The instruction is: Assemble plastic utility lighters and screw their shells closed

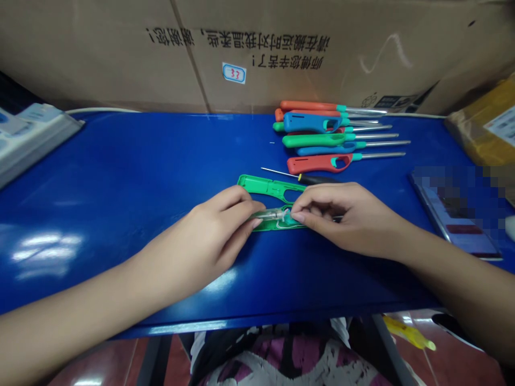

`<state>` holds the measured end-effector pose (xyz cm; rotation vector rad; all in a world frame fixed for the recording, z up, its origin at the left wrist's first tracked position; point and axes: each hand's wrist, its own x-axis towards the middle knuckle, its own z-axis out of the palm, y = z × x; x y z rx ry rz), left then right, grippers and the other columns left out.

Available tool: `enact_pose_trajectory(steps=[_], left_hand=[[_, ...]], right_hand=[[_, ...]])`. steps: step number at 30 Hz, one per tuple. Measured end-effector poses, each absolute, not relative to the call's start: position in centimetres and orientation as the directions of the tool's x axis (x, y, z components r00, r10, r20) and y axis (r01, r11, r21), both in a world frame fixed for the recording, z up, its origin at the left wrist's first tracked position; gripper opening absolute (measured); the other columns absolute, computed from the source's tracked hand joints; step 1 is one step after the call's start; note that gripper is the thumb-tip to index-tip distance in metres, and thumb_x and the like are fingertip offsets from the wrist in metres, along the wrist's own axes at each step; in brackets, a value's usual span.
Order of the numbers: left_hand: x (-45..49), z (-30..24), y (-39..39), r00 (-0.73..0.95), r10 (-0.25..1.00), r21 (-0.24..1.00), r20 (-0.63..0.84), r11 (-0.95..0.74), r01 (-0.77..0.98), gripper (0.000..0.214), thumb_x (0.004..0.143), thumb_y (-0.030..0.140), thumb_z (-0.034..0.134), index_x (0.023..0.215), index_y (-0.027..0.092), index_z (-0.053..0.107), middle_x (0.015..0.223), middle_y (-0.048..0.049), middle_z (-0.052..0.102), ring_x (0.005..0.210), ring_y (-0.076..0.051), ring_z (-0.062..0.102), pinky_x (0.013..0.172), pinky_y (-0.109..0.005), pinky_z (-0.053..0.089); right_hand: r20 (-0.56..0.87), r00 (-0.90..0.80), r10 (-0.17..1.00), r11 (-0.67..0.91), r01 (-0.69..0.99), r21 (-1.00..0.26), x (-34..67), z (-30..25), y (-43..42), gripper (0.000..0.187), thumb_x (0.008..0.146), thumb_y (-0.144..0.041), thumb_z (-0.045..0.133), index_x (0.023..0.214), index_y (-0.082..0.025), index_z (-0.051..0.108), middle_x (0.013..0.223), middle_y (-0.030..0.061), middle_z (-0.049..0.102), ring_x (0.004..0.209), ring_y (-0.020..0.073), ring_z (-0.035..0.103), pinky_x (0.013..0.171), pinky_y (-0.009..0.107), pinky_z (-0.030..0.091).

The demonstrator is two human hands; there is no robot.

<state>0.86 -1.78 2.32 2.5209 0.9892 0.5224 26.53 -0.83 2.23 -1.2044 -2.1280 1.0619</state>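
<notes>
My left hand [217, 228] is closed, pinching a clear fuel tank [269, 214] between thumb and fingers. The tank lies over one green lighter shell half [265, 227], and a thin white wire curves beside it. From the right, my right hand [346, 214] is closed in a pinch at a small teal trigger piece [288, 216] by the tank's end. Its fingers partly cover that piece and the shell. Just behind them is the other green shell half [263, 185], inner side up, with an oval opening. A screwdriver [281, 172] with a black handle lies behind my right hand.
Several long-nosed lighters [317, 140] in orange, blue, green and red are piled at the back right. A cardboard box [120, 64] stands along the back edge of the blue table [132, 161]. A phone-like device [466, 236] lies at right, a white object [32, 136] at left.
</notes>
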Motion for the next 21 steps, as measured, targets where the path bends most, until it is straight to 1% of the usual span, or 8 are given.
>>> enact_pose_trajectory(steps=[4, 10, 16, 21], left_hand=[[0.85, 2.24, -1.84, 0.674, 0.711, 0.471, 0.201, -0.674, 0.57, 0.026, 0.107, 0.023, 0.048, 0.123, 0.014, 0.066, 0.114, -0.0075, 0.065, 0.099, -0.018, 0.067, 0.087, -0.03, 0.054], [0.93, 2.26, -1.78, 0.676, 0.708, 0.471, 0.206, -0.677, 0.566, 0.026, 0.107, 0.023, 0.048, 0.121, 0.014, 0.067, 0.113, -0.0077, 0.065, 0.098, -0.018, 0.068, 0.086, -0.03, 0.054], [0.86, 2.17, -1.7, 0.69, 0.693, 0.463, 0.21, -0.692, 0.554, 0.026, 0.107, 0.021, 0.048, 0.123, 0.014, 0.067, 0.112, -0.0076, 0.064, 0.096, -0.017, 0.067, 0.085, -0.03, 0.054], [0.82, 1.9, -1.67, 0.701, 0.681, 0.465, 0.211, -0.701, 0.541, 0.025, 0.107, 0.02, 0.048, 0.124, 0.014, 0.066, 0.112, -0.0074, 0.064, 0.096, -0.017, 0.067, 0.083, -0.029, 0.053]], right_hand=[[0.039, -0.51, 0.859, 0.329, 0.491, -0.807, 26.5, 2.21, -0.79, 0.015, 0.094, -0.022, 0.064, 0.082, -0.016, 0.071, 0.063, -0.0046, 0.056, 0.052, 0.0057, 0.046, 0.046, 0.02, 0.035], [0.059, -0.517, 0.854, 0.354, 0.493, -0.795, 26.55, 2.11, -0.79, 0.011, 0.091, -0.017, 0.066, 0.083, -0.016, 0.072, 0.064, -0.0048, 0.057, 0.053, 0.0052, 0.047, 0.047, 0.019, 0.036], [0.077, -0.525, 0.848, 0.371, 0.483, -0.793, 26.52, 2.23, -0.8, 0.012, 0.092, -0.017, 0.065, 0.083, -0.015, 0.073, 0.065, -0.0047, 0.058, 0.054, 0.0048, 0.048, 0.047, 0.019, 0.037], [0.071, -0.523, 0.849, 0.365, 0.485, -0.795, 26.3, 2.03, -0.78, 0.014, 0.093, -0.017, 0.064, 0.081, -0.015, 0.071, 0.067, -0.0042, 0.057, 0.053, 0.004, 0.046, 0.046, 0.018, 0.035]])
